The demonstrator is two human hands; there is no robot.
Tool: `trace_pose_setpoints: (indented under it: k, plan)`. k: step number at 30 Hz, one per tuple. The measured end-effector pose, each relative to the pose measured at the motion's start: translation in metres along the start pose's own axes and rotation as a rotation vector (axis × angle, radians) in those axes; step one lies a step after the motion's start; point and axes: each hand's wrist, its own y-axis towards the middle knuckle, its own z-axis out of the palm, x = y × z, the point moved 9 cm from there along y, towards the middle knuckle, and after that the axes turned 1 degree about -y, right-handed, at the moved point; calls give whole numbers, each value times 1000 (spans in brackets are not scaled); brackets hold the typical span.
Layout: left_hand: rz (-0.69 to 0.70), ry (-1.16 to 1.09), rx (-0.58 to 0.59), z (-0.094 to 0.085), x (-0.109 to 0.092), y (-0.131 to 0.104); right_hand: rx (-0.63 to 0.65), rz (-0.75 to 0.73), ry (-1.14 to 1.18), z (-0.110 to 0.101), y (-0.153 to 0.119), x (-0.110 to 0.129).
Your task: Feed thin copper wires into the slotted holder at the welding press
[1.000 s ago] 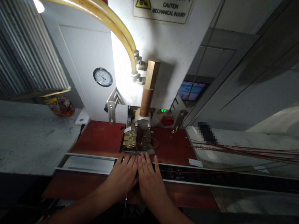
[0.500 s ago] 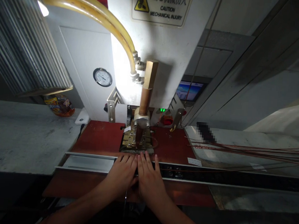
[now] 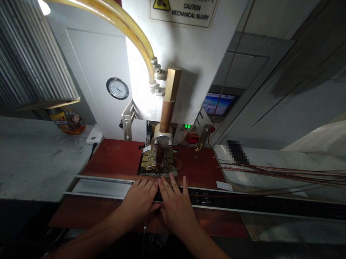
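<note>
My left hand [image 3: 141, 196] lies over the long metal channel [image 3: 103, 195], its fingers close together and bent over the work just in front of the brass fixture [image 3: 158, 160]; what is under them is hidden. Beside it, touching, my right hand [image 3: 176, 204] rests palm down on the channel's dark strip [image 3: 230, 201], fingers spread. A thin copper wire runs along the strip to the right of my right hand. Above the fixture stands the copper electrode [image 3: 166, 117] of the machine.
A bundle of copper wires [image 3: 276, 172] lies at the right. At the left are a bottle [image 3: 67, 121] and a white box [image 3: 94, 135]. A ribbed lamp housing [image 3: 36, 49] and yellow hoses [image 3: 110, 12] hang above. A gauge [image 3: 117, 88] is on the machine.
The fingers of my right hand have spread a little wider and the hand has shifted slightly right. The whole view has shifted slightly.
</note>
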Motion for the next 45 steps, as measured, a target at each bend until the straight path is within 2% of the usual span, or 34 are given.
trace_pose_setpoints:
  k: [5,13,19,24,30,39,42,45]
  plan:
    - [6,6,-17,2,3,-1,-18,18,-6,-6,-5,-13]
    - [1,-3,-47,-6,17,-5,-28,59,-20,-4,-6,-28]
    - [-7,-6,-49,-12,23,-10,-55,53,-4,-7,-6,-24]
    - [-18,-4,-24,-13,23,-9,-63,-7,18,-8,-7,-19]
    - [1,26,1,-11,23,-9,-62,-12,44,-10,-7,-19]
    - [-10,16,-15,-10,39,-21,-95,-45,54,-9,1,-6]
    - [-21,2,-35,-17,35,-22,-99,-56,39,-6,0,-4]
    - [7,-4,-53,-22,20,-15,-100,-69,16,-7,-3,-3]
